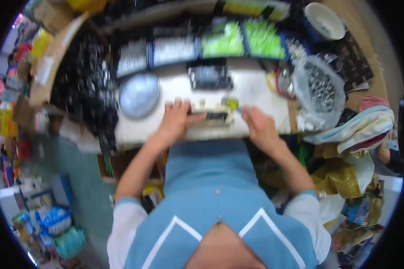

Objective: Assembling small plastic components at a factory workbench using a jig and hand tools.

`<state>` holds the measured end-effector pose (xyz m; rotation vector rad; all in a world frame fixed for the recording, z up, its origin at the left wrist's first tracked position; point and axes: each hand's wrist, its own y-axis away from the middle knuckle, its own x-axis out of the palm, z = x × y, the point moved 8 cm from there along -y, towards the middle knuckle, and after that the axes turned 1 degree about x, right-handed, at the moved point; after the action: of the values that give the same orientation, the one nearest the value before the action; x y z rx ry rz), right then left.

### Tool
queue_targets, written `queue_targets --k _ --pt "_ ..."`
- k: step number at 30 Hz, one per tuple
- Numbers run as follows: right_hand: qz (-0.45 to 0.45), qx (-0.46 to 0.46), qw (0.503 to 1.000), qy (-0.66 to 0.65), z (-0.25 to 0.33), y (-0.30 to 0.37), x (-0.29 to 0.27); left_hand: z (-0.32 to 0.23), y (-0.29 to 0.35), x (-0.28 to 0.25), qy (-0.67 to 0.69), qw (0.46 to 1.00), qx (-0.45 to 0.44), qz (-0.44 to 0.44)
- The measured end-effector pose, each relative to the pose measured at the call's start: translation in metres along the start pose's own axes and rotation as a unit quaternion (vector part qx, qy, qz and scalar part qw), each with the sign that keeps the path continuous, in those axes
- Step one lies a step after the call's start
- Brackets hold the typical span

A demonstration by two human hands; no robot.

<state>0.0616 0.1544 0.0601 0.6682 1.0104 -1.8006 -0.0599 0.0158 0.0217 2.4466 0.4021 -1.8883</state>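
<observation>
Cream fixture (207, 122) on the white worktop (258, 87) carries a black part (218, 115). Left hand (177, 118), partly spread, covers the fixture's left end; grip unclear. Right hand (258, 126), half-curled, is right of it, beside a yellow-green tool (232, 104); hold indeterminable.

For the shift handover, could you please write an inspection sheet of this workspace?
Surface: white worktop, blue bins along its far side.
Job's things: cream block bearing a dark part; blurred yellow-green item beside it.
Clutter: clear bag of small metallic parts at right, black pieces heaped at left.
Hands: left hand at the cream block; right hand near the yellow-green item, grip unclear.
Cables: nothing seen.
Surroundings: green floor at left, cloths at right.
</observation>
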Motion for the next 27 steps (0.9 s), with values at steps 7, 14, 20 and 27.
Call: queue_targets --k 7,14,20,27 --pt "0.137 0.027 0.988 0.071 0.004 -0.002 0.032 -0.002 -0.003 0.0 -0.006 1.0 0.004 0.021" --pt "0.129 0.052 0.983 0.116 0.027 0.002 0.021 -0.011 0.002 -0.002 -0.01 1.0 0.015 0.003" --pt "0.061 0.02 0.994 0.092 0.038 -0.01 0.011 -0.011 0.002 0.0 -0.024 0.999 0.021 0.009" --pt "0.187 0.039 0.962 0.193 0.027 -0.007 0.028 -0.014 0.002 -0.001 -0.034 0.999 0.026 -0.01"
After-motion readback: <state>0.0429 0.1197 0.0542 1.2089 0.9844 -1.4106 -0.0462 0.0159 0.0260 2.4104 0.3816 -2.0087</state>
